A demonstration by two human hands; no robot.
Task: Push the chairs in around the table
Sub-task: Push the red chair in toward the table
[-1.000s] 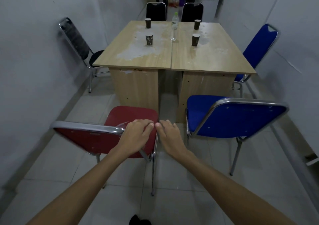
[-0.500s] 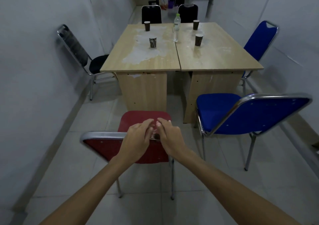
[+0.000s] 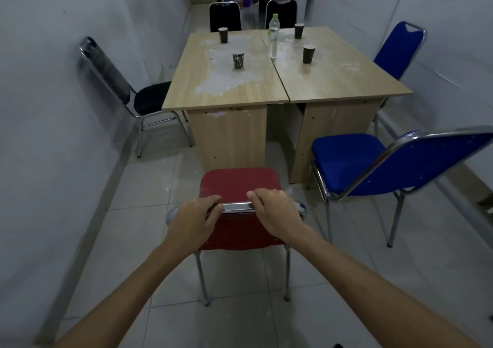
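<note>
Both arms out fwd, left hand [image 3: 192,221] & right hand [image 3: 277,213] palms down, fingers apparently curled closed.

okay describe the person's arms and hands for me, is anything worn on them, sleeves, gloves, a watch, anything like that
Both forearms are bare up to the bottom edge of the head view: no sleeve shows. The left hand and right hand are ungloved, and no watch, bracelet or ring is visible on the wrists or fingers that show. There are no markings or tools attached.

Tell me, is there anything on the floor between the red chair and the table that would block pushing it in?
Nothing visible: bare tile lies between the red chair and the table. Both hands grip its chrome backrest bar.
</note>
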